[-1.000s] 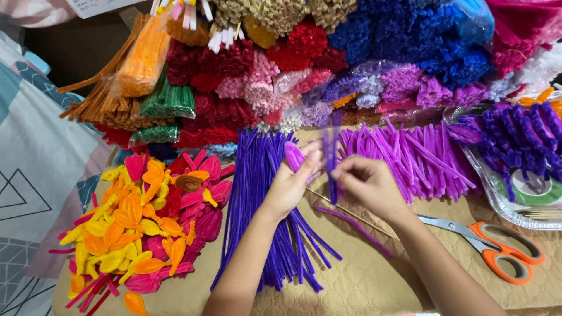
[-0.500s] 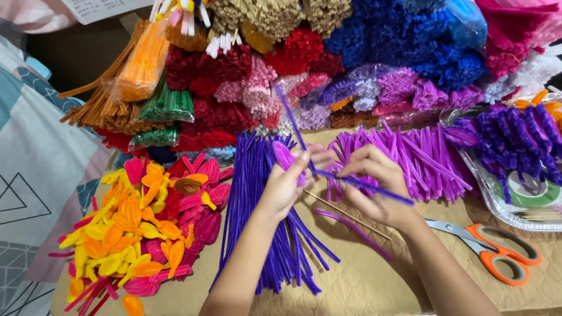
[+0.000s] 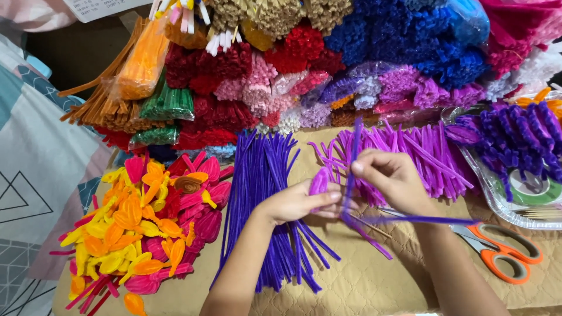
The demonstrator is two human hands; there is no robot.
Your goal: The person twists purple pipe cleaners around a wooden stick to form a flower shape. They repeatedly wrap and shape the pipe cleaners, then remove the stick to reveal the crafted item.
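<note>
Above tan quilted cloth — hands pinch fuzzy purple stem, pink loop.

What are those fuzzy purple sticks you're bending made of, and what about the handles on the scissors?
The dark purple fuzzy sticks look like pipe cleaners: matte, bristly pile, probably over thin wire, since the one in the right hand holds its bends. The orange scissor handles look like smooth, slightly glossy plastic.

Orange-handled scissors lie beside a clear tray of dark purple pieces.
</note>
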